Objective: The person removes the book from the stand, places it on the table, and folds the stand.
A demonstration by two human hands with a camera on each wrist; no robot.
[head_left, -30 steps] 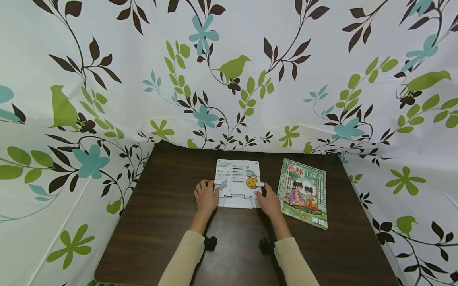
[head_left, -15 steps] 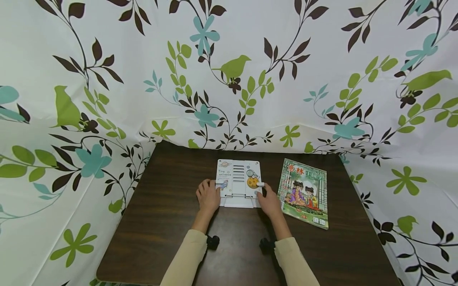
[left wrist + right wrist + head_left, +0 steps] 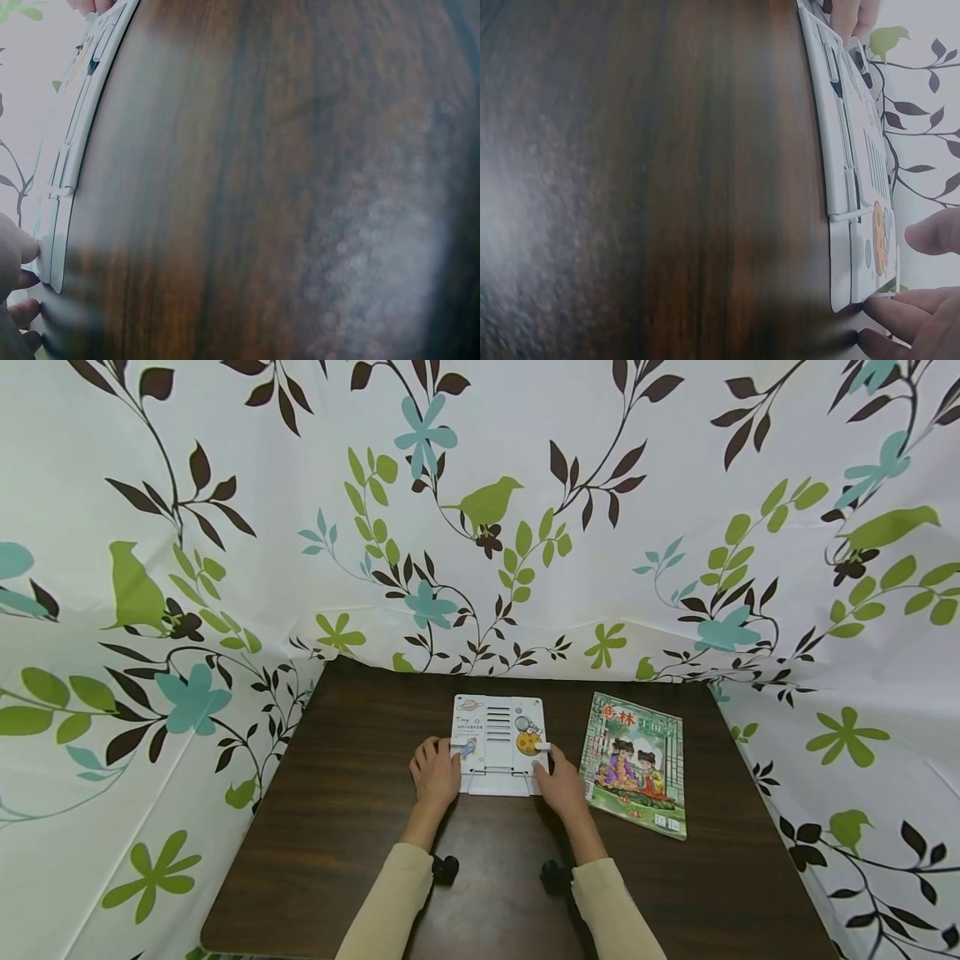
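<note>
A white book stand (image 3: 497,758), printed with "Tiny universe", a planet and a rocket, lies flat on the dark wooden table. It has a slotted middle panel, wire page holders and a narrow front ledge. At its left edge, my left hand (image 3: 437,774) grips with the thumb along the side. My right hand (image 3: 564,785) holds the opposite edge, its thumb over the printed face. In the right wrist view, the right fingers (image 3: 900,319) touch the rim of the stand (image 3: 870,187) from the side. The left fingertips (image 3: 22,311) are low beside the left corner.
A colourful magazine (image 3: 637,768) with two cartoon figures on its cover lies slightly turned, just right of my right hand. The brown table (image 3: 337,860) ends at a white curtain (image 3: 262,527) with leaf, flower and bird prints, behind and at both sides.
My right hand has shifted very slightly left along the stand, its thumb a little further over the face. The left hand and the stand stay in place.
</note>
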